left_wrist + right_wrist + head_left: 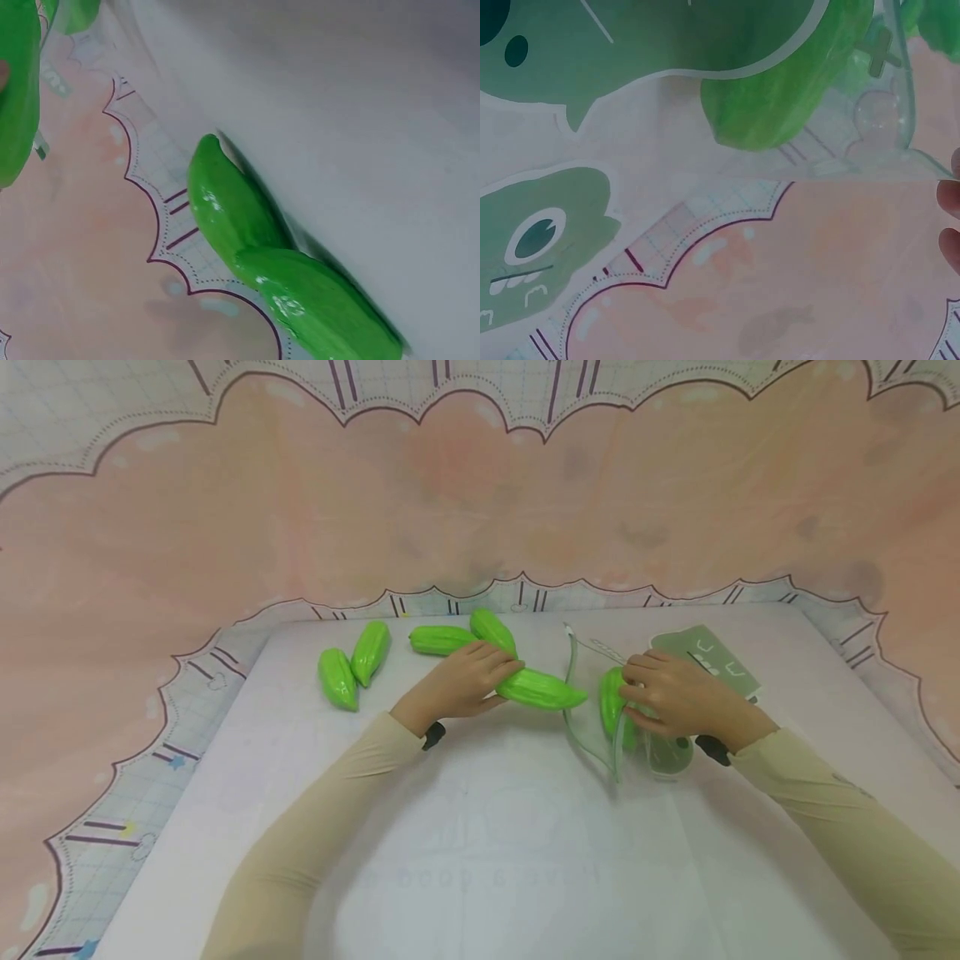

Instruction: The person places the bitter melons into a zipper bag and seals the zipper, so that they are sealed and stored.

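My left hand (468, 677) grips a bright green, ridged toy vegetable (542, 689), shaped like a bitter melon, by its blunt end. Its pointed tip faces right, at the mouth of a clear plastic bag (617, 756) with green edging and cartoon print. With my right hand (667, 693) I pinch the bag's rim, and the mouth gapes toward the left. One similar green vegetable (769, 112) shows through the clear plastic inside the bag. In the right wrist view, fingertips (949, 196) are at the bag's edge.
Two loose green vegetables (337, 679) lie at the table's back left. Another pair (441, 640) rests behind my left hand. A green cartoon print (705, 656) is beyond my right hand. Patterned cloth (480, 493) rises behind the white table (465, 835).
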